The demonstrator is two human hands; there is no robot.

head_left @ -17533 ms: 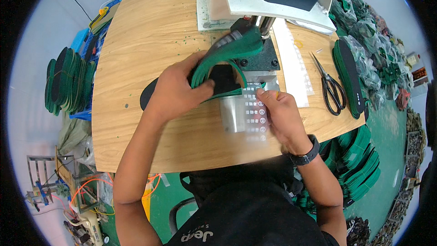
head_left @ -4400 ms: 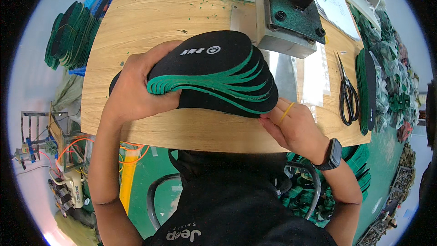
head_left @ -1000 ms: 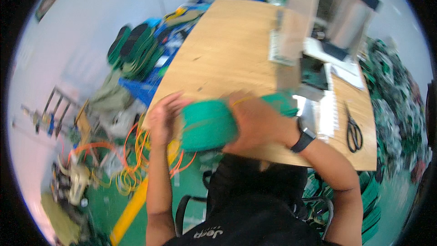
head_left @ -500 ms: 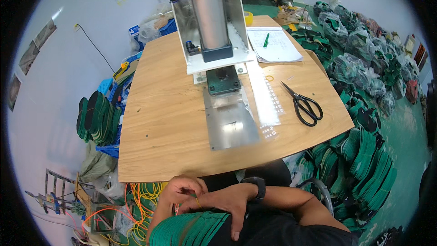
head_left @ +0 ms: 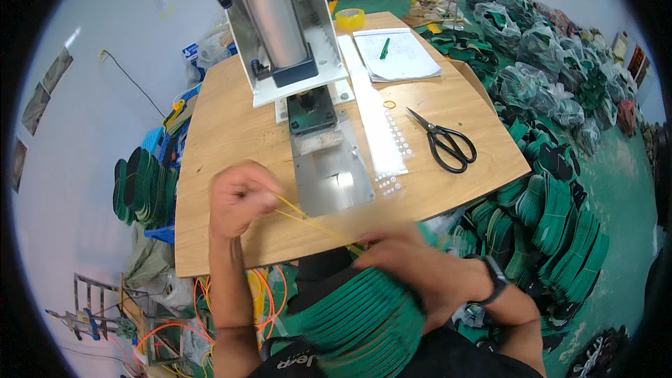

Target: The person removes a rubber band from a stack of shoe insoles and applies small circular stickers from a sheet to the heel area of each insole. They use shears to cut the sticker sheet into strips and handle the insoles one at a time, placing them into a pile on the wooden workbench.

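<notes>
While the left hand, at centre left of the frame, pinches one end of a yellow rubber band in closed fingers and pulls it taut, the right hand lies pressed over the stack of green insoles at the lower centre, below the counter edge, apparently steadying it; its finger spread is too blurred to tell. On the counter, well apart from both hands, stand the press machine, its steel plate, clear sticker strips, black scissors and a notebook; nothing obstructs the band
</notes>
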